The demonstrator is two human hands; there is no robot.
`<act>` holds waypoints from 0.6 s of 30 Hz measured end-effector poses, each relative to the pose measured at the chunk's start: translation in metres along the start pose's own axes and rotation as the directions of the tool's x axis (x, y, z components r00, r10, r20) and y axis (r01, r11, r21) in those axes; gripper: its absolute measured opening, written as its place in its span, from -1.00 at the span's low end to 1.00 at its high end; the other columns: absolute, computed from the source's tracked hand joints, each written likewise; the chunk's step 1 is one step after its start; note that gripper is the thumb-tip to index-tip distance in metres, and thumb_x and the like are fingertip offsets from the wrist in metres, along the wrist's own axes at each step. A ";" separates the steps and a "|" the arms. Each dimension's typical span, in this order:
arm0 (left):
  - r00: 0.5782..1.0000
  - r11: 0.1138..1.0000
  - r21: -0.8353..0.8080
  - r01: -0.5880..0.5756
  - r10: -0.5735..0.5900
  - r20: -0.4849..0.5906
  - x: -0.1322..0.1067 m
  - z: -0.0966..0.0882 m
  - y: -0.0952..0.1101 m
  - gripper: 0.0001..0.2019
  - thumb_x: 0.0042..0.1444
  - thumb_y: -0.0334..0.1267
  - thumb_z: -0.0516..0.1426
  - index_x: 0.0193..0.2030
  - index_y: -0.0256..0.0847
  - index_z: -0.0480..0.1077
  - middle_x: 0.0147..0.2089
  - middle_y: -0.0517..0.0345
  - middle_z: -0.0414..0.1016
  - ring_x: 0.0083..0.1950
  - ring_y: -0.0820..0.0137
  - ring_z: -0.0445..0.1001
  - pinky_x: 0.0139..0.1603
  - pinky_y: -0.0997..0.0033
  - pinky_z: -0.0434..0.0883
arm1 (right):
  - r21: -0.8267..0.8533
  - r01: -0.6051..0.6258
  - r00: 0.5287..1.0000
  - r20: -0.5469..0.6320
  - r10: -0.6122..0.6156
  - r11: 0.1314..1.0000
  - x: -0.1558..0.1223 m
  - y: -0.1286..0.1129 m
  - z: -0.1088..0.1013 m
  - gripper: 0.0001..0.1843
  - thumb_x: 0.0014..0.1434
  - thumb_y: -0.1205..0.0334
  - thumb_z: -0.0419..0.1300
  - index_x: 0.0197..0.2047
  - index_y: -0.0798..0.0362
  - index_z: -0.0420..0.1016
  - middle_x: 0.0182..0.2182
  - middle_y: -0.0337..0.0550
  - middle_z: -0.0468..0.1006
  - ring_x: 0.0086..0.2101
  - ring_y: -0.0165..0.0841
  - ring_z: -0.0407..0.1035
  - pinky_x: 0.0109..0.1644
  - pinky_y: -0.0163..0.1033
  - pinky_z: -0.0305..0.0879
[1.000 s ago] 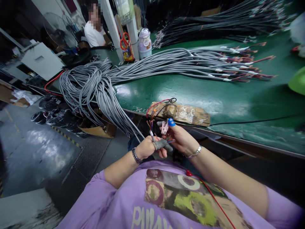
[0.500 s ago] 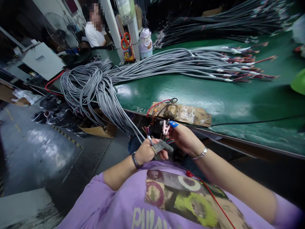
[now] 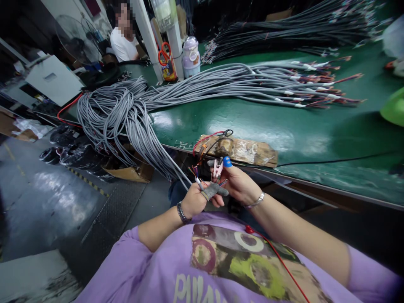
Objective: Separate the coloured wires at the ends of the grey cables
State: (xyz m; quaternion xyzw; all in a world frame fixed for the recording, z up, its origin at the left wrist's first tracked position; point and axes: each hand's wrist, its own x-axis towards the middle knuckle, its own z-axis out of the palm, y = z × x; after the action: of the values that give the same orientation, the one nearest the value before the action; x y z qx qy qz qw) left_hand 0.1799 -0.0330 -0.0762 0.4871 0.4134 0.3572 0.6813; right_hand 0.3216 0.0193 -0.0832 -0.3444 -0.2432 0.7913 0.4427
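Note:
My left hand (image 3: 195, 201), with a grey cover on the thumb, is closed around the end of a grey cable (image 3: 183, 173). Thin coloured wires (image 3: 195, 170) fan out from that end, some rising above the fist and some running toward the other hand. My right hand (image 3: 239, 186), blue tape on one fingertip, is closed on a small pale pink clip-like tool (image 3: 217, 168). The tool is just above the left thumb, close to the wires. Whether its jaws touch a wire is too small to tell.
Grey cables (image 3: 189, 90) lie bundled across the green bench (image 3: 202, 122). At the bench's edge sits a worn wooden block (image 3: 249, 151) with red and black leads. Behind are black cables (image 3: 268, 38), a lilac bottle (image 3: 191, 57) and orange-handled scissors (image 3: 164, 52). A person (image 3: 123, 42) sits far left.
My right hand has shifted slightly left and down with the pink tool, closer to the left hand. The left hand keeps its hold on the cable. The whole view has moved slightly.

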 end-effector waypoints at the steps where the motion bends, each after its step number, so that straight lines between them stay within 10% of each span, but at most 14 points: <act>1: 1.000 1.000 -0.001 0.002 -0.002 -0.002 0.000 0.000 -0.001 -0.41 0.03 0.23 0.17 -0.30 -0.42 0.53 -0.52 0.01 0.50 -0.54 0.46 0.43 -0.45 0.47 0.40 | 0.009 0.008 1.000 0.003 -0.008 1.000 0.001 0.001 -0.001 -0.51 -0.04 -0.27 0.33 -0.37 0.03 0.55 -0.52 -0.21 0.47 -0.56 -0.43 0.27 -0.48 -0.30 0.30; 18: 0.998 0.997 0.059 -0.054 0.053 0.022 -0.013 -0.001 0.004 -0.43 0.05 0.23 0.16 -0.32 -0.39 0.52 -0.50 0.01 0.50 -0.50 0.45 0.44 -0.41 0.46 0.43 | 0.029 0.015 0.996 0.088 -0.018 0.999 -0.003 -0.003 -0.006 -0.63 -0.02 -0.09 0.40 -0.38 0.07 0.56 -0.49 -0.23 0.49 -0.47 -0.46 0.31 -0.44 -0.40 0.28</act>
State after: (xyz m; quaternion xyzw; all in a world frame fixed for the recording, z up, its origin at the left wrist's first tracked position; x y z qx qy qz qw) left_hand 0.1736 -0.0434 -0.0701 0.5217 0.4036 0.3577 0.6610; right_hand 0.3293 0.0188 -0.0842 -0.3009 -0.2543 0.8055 0.4427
